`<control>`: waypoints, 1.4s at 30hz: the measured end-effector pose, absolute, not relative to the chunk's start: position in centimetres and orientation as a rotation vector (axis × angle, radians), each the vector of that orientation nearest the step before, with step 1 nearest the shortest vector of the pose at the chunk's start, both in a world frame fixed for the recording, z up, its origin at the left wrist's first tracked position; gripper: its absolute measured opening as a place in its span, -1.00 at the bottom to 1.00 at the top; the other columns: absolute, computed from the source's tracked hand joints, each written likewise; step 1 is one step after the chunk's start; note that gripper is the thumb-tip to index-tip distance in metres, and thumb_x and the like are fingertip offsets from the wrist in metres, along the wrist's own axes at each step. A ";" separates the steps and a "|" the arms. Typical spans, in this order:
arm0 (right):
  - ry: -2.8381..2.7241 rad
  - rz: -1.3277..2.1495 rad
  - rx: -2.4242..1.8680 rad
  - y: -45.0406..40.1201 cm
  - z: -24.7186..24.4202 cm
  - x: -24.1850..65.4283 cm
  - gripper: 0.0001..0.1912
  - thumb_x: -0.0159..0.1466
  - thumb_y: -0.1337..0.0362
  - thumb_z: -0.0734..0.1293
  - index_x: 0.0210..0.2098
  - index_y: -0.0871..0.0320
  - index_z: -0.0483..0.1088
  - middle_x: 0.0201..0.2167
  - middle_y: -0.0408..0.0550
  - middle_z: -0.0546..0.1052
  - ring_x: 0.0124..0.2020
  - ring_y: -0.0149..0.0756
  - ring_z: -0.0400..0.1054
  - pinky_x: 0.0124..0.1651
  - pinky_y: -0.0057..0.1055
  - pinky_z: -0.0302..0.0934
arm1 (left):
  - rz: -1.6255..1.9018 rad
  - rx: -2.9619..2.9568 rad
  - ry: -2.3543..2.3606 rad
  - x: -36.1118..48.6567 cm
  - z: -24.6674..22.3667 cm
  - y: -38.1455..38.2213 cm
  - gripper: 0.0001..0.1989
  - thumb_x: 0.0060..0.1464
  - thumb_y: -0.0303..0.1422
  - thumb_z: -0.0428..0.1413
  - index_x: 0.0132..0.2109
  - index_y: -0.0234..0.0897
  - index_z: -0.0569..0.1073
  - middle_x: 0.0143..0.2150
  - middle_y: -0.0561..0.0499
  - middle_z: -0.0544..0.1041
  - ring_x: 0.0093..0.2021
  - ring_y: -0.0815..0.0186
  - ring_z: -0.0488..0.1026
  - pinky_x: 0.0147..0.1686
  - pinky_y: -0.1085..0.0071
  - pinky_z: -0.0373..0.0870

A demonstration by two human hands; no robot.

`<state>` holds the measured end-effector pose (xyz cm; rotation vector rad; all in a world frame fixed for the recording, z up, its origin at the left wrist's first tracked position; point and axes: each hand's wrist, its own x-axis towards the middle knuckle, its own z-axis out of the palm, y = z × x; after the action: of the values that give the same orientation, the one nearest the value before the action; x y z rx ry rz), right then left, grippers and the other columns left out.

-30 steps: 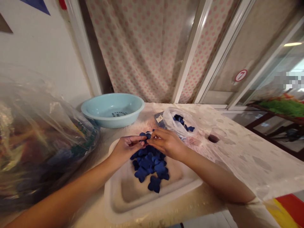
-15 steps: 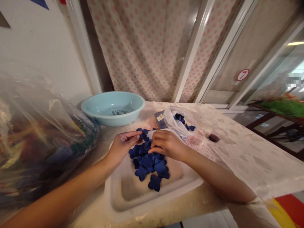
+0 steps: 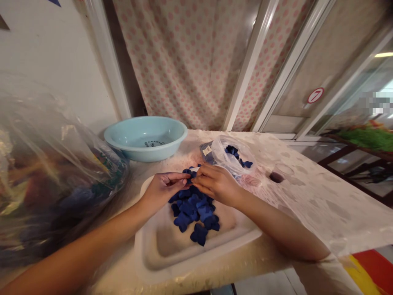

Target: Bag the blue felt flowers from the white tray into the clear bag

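Left hand (image 3: 162, 190) and right hand (image 3: 216, 184) are up over a pile of dark blue petal cutouts (image 3: 190, 209), fingertips meeting at its far edge. Both grips are almost closed, though I can't tell if they've actually got a piece. The pile sits in a white plastic tray (image 3: 159, 254) on the bench (image 3: 310, 205), with a clear plastic bag (image 3: 231, 155) of more petals and a light-blue basin (image 3: 145, 139) behind it.
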<state>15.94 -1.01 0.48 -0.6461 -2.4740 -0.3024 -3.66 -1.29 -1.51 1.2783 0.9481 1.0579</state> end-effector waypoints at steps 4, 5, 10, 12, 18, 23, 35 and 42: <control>-2.461 -0.318 -0.643 -1.0 0.5 16.0 -0.74 0.29 0.29 0.13 -0.47 0.20 0.34 -0.47 -0.07 0.33 -0.41 -0.38 0.19 -0.33 -0.45 0.12 | 1.089 1.300 0.992 -3.6 -1.1 -1.5 -0.76 -0.23 -0.39 0.26 -0.29 -0.31 0.57 -0.33 -0.02 0.60 -0.35 0.24 0.51 -0.22 0.31 0.45; -2.466 -0.308 -0.653 -1.0 0.5 16.0 -0.74 0.29 0.28 0.14 -0.48 0.20 0.33 -0.47 -0.07 0.33 -0.41 -0.38 0.19 -0.33 -0.45 0.12 | 1.090 1.298 0.998 -3.6 -1.1 -1.5 -0.75 -0.23 -0.39 0.26 -0.29 -0.30 0.57 -0.31 -0.02 0.60 -0.34 0.24 0.51 -0.22 0.31 0.45; -2.529 -0.206 -0.666 -1.0 0.7 15.9 -0.68 0.24 0.12 0.19 -0.50 0.21 0.32 -0.50 -0.09 0.34 -0.43 -0.39 0.20 -0.35 -0.46 0.11 | 1.125 1.257 0.994 -3.8 -1.3 -1.1 -0.68 -0.21 -0.33 0.26 -0.22 -0.32 0.55 -0.25 -0.05 0.59 -0.33 0.24 0.51 -0.18 0.27 0.43; -2.563 -0.166 -0.658 -1.1 0.8 15.8 -0.62 0.19 0.02 0.21 -0.54 0.21 0.33 -0.53 -0.10 0.34 -0.45 -0.39 0.21 -0.37 -0.46 0.12 | 1.155 1.198 0.982 -3.8 -1.5 -0.9 -0.65 -0.21 -0.31 0.26 -0.20 -0.33 0.54 -0.25 -0.06 0.59 -0.34 0.25 0.52 -0.17 0.27 0.44; -2.431 -0.213 -0.738 -1.1 0.5 15.9 -0.63 0.18 0.03 0.25 -0.24 0.23 0.40 -0.37 -0.01 0.39 -0.33 -0.34 0.27 -0.28 -0.43 0.19 | 1.129 1.167 0.958 -3.6 -1.3 -1.1 -0.66 -0.29 -0.33 0.30 -0.26 -0.33 0.56 -0.29 -0.03 0.59 -0.38 0.28 0.51 -0.19 0.29 0.45; -2.446 -0.292 -0.686 -0.9 0.4 15.9 -0.77 0.30 0.26 0.14 -0.25 0.17 0.41 -0.40 -0.05 0.39 -0.38 -0.38 0.23 -0.31 -0.44 0.17 | 1.101 1.169 0.935 -3.3 -0.9 -1.6 -0.67 -0.29 -0.34 0.30 -0.26 -0.32 0.56 -0.29 -0.04 0.59 -0.35 0.24 0.52 -0.17 0.24 0.45; -2.458 -0.217 -0.666 -0.9 0.5 15.9 -0.65 0.23 0.09 0.21 -0.53 0.22 0.33 -0.52 -0.09 0.33 -0.45 -0.40 0.19 -0.37 -0.47 0.10 | 1.115 1.221 0.981 -3.4 -0.7 -1.5 -0.76 -0.23 -0.39 0.27 -0.30 -0.31 0.57 -0.32 -0.01 0.60 -0.37 0.27 0.51 -0.22 0.30 0.47; -2.423 -0.173 -0.701 -1.1 0.5 15.8 -0.59 0.12 -0.05 0.27 -0.47 0.23 0.38 -0.50 -0.09 0.37 -0.44 -0.38 0.24 -0.36 -0.46 0.14 | 1.157 1.153 0.964 -3.5 -1.0 -1.2 -0.72 -0.22 -0.35 0.27 -0.26 -0.33 0.56 -0.26 -0.04 0.59 -0.36 0.29 0.52 -0.18 0.31 0.46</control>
<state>15.79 -1.11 0.54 -0.7008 -2.4230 -0.1733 -3.51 -1.22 -1.04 1.1534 0.9643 1.1572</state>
